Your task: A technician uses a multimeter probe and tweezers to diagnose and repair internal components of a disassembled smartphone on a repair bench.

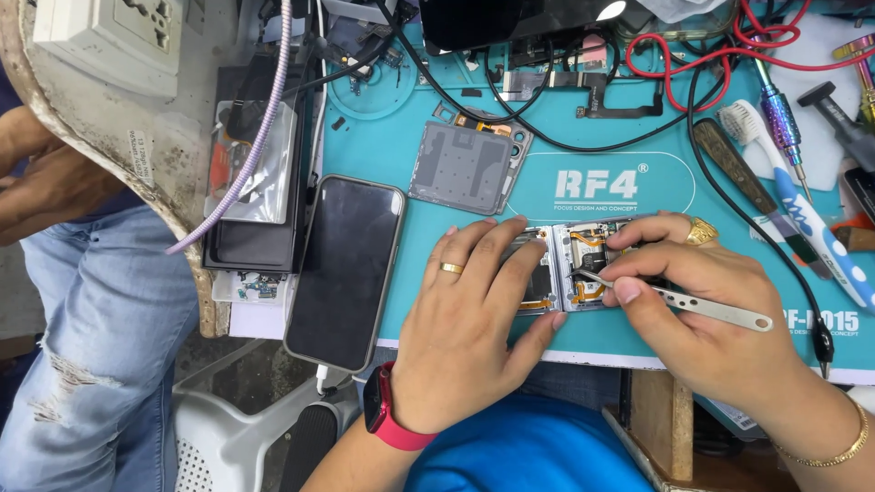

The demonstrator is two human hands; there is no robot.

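Teal work mat (pixel 401 155); red watch strap (pixel 394 428); gold rings (pixel 451 268); black phone (pixel 346 269)

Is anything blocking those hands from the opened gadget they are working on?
Nothing visible does. The left hand already rests on the opened device, and the right hand holds the metal pry tool with its tip inside.
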